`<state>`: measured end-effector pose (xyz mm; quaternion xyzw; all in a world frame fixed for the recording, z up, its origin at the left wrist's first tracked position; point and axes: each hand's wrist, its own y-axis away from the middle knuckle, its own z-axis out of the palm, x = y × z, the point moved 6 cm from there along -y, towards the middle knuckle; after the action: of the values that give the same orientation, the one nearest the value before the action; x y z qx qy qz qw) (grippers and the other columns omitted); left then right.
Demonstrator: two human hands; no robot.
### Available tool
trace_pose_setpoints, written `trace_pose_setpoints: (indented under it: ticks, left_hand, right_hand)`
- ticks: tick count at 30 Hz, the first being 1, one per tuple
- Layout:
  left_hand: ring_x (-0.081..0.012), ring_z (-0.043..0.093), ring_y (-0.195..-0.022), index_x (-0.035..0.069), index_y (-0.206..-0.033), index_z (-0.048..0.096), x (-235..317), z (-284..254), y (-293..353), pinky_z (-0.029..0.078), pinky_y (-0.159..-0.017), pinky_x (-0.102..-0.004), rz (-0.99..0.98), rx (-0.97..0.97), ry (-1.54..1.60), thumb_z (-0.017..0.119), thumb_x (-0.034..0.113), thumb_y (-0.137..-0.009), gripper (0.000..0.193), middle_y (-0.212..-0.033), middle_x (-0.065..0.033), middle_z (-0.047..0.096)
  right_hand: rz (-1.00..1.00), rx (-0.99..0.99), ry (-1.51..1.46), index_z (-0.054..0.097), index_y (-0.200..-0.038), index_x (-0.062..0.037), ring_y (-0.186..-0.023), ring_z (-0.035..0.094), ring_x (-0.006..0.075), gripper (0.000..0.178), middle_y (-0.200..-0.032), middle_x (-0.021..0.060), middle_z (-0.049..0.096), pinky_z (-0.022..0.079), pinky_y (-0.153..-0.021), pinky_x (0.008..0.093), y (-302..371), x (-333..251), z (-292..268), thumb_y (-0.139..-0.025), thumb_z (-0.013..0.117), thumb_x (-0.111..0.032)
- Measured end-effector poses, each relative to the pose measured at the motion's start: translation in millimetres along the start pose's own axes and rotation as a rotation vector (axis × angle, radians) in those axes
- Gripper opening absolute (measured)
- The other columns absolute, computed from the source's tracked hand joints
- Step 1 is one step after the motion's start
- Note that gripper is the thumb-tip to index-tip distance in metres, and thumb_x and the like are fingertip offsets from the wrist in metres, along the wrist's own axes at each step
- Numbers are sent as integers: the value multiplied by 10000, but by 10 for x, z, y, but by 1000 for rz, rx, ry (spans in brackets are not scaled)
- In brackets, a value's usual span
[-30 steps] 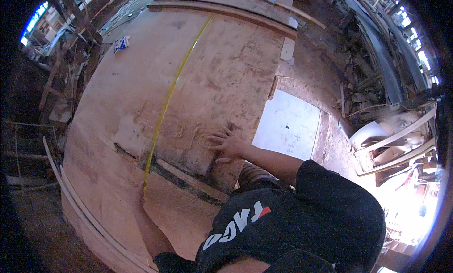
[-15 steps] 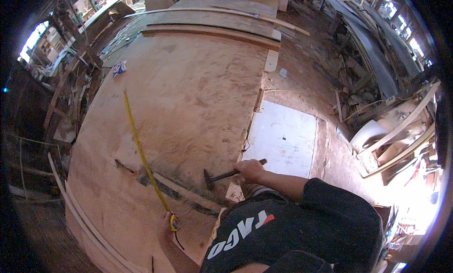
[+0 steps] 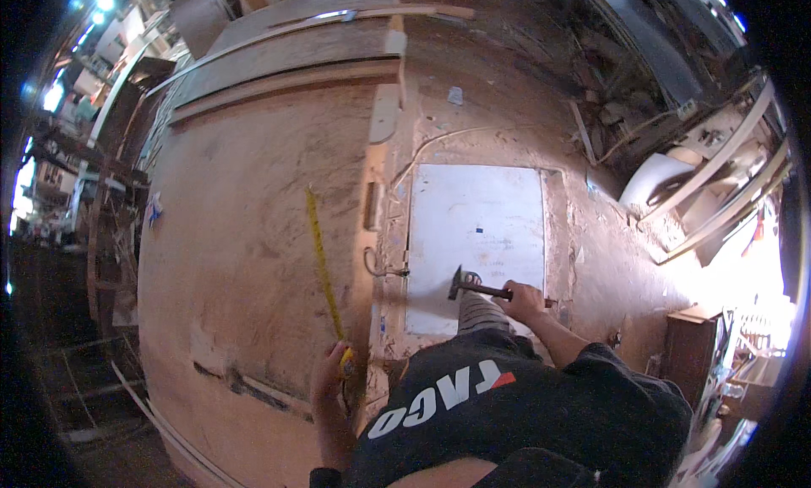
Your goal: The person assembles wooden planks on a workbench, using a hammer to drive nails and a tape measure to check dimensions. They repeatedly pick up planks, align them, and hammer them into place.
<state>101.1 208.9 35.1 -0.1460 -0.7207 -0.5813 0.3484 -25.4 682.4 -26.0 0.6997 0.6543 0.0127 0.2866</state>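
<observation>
My left hand [image 3: 328, 371] is wrapped round the yellow case of a tape measure [image 3: 345, 361], near the right edge of a large wooden workbench [image 3: 228, 260]. The tape's yellow blade [image 3: 323, 264] runs out forward from it over the bench top. My right hand [image 3: 522, 301] grips a hammer [image 3: 486, 290] by its dark handle, with the metal head pointing left. The hammer is held above a white panel [image 3: 477, 209] on the floor, beside my striped trouser leg [image 3: 482, 313] and foot.
Long wooden strips [image 3: 287, 83] lie across the far end of the bench. A dark slotted strip [image 3: 262, 390] is on its near left part. A small crumpled packet [image 3: 154, 209] sits at the left edge. Curved wooden pieces [image 3: 718, 176] are stacked on the right. A cable [image 3: 435, 140] crosses the dusty floor.
My view and body have shifted right. The hammer has moved from over the bench edge to over the white panel. My left hand has carried the tape measure toward the bench's right edge.
</observation>
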Motion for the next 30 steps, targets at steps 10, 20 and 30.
trace_pose_setpoints:
  ticks: [10,20,30]
  left_hand:
    - [-125,619,-700,74,-983,686,1069,2544,-1102,494,-619,-261,-29,-422,-283,637,326,-1010,259,-835,-26,658]
    - [-111,615,-758,49,-963,698,2329,3720,-1690,483,-701,-279,126,-496,-405,624,314,-1026,283,-850,-15,668]
    - [-121,588,-802,28,-964,693,3871,4211,-2899,475,-732,-300,211,-554,-442,654,432,-987,407,-831,-29,646]
  right_hand:
    - [371,246,-26,692,-947,-118,-846,713,362,415,-845,131,734,537,-755,502,-472,2026,-1415,-816,777,-503]
    - [532,344,-399,718,-932,-48,-803,718,330,464,-831,175,725,535,-706,474,-1427,2014,-1194,-841,762,-501]
    - [648,256,-373,730,-849,42,-831,713,374,535,-830,250,723,537,-763,495,-2376,2200,-1111,-769,784,-484]
